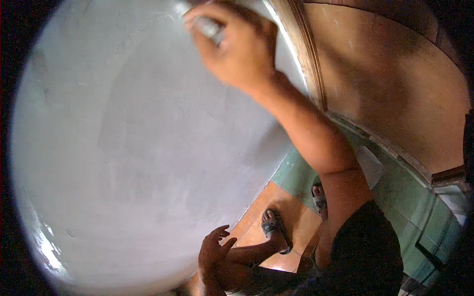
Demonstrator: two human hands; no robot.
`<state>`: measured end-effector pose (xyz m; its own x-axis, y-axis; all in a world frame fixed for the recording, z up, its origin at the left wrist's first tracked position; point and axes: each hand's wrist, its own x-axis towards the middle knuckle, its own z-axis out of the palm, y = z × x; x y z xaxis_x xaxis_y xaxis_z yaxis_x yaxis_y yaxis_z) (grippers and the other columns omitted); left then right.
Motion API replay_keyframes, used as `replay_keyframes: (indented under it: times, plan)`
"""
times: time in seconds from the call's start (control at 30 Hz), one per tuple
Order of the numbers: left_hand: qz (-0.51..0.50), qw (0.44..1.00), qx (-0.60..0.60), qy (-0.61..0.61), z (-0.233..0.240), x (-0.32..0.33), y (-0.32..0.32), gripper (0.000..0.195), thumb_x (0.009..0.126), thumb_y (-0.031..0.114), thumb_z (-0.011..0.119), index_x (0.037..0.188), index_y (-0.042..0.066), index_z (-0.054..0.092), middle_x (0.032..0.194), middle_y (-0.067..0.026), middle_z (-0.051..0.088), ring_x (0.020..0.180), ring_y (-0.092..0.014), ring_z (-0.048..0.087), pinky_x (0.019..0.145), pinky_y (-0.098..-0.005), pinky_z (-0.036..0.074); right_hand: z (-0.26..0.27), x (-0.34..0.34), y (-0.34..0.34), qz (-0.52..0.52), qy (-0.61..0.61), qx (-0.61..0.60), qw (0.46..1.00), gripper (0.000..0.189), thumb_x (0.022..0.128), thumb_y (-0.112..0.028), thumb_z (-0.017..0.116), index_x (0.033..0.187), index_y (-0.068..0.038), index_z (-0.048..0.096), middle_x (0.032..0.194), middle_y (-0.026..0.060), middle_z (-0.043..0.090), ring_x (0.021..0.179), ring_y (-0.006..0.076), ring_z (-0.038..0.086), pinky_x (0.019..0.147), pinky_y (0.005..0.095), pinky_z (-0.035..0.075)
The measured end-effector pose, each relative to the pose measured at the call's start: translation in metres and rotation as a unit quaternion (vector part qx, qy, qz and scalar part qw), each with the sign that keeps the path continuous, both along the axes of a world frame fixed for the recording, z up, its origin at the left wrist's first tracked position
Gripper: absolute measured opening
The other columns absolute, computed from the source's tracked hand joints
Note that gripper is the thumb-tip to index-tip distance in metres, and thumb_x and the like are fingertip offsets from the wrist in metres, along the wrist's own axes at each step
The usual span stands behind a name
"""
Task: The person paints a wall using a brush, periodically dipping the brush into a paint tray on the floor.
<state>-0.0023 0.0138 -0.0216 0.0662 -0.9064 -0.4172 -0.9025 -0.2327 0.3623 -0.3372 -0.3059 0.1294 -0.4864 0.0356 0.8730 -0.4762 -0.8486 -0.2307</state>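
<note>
My right hand (237, 48) is raised at the top centre, its fingers closed around a pale, blurred object (209, 29) that I cannot identify. It is at the upper part of a smooth grey-white wall (159, 129), near its right edge. At the bottom centre, my left hand (216, 246) hangs low near the wall's foot, fingers apart and holding nothing. Whether the held object touches the wall is hard to tell because of the blur.
A wooden frame (309, 48) borders the wall on the right, beside a brown panel (377, 74). Below are orange tiles (255, 229) and green tiles (403, 222). My feet in sandals (272, 225) stand near the wall's base.
</note>
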Motion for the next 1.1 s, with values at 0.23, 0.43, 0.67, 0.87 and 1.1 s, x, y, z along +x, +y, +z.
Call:
replay_keyframes:
  times: [0.23, 0.43, 0.67, 0.87, 1.1]
  plan:
    - [0.01, 1.0, -0.026, -0.001, 0.003, -0.006, 0.001, 0.054, 0.088, 0.023, 0.083, 0.135, 0.005, 0.064, 0.116, -0.0172, 0.074, 0.109, -0.029, 0.071, 0.099, -0.0414, 0.055, 0.025, 0.042, 0.051, 0.136, 0.088, -0.048, 0.986, 0.011, 0.075, -0.014, 0.073, 0.085, -0.013, 0.068, 0.082, 0.0089, 0.072, 0.076, 0.0307, 0.072, 0.068, 0.0478, 0.056]
    - [0.024, 0.999, -0.028, 0.012, 0.002, -0.005, -0.004, 0.055, 0.086, 0.021, 0.084, 0.135, 0.006, 0.065, 0.115, -0.0178, 0.074, 0.107, -0.03, 0.072, 0.097, -0.043, 0.056, 0.021, -0.051, 0.012, 0.107, -0.079, -0.055, 0.99, 0.01, 0.088, -0.006, 0.071, 0.098, -0.009, 0.072, 0.086, 0.015, 0.074, 0.082, 0.0291, 0.074, 0.068, 0.0368, 0.055]
    - [0.022, 1.0, -0.012, 0.0, -0.002, 0.005, 0.005, 0.055, 0.087, 0.024, 0.083, 0.136, 0.005, 0.063, 0.116, -0.0171, 0.074, 0.11, -0.029, 0.072, 0.098, -0.044, 0.056, 0.001, -0.012, -0.017, -0.04, -0.032, -0.038, 0.998, 0.016, 0.083, -0.003, 0.071, 0.098, -0.009, 0.069, 0.088, 0.0146, 0.072, 0.079, 0.0343, 0.071, 0.069, 0.0411, 0.055]
    - [0.031, 0.999, -0.012, -0.003, 0.001, -0.01, 0.003, 0.055, 0.088, 0.024, 0.083, 0.136, 0.006, 0.063, 0.116, -0.0173, 0.074, 0.11, -0.03, 0.071, 0.099, -0.0446, 0.056, 0.023, 0.036, 0.032, 0.049, 0.034, -0.019, 0.998, 0.007, 0.075, -0.014, 0.071, 0.082, -0.015, 0.073, 0.062, 0.0097, 0.066, 0.062, 0.0318, 0.068, 0.061, 0.0465, 0.053]
    - [0.042, 0.999, -0.027, 0.018, -0.004, 0.001, 0.003, 0.054, 0.088, 0.021, 0.084, 0.136, 0.006, 0.064, 0.114, -0.0158, 0.075, 0.11, -0.026, 0.07, 0.099, -0.0412, 0.055, 0.011, -0.034, 0.007, 0.067, -0.098, -0.028, 0.992, 0.01, 0.087, -0.006, 0.072, 0.097, -0.005, 0.07, 0.088, 0.0145, 0.075, 0.074, 0.0287, 0.071, 0.067, 0.0328, 0.054]
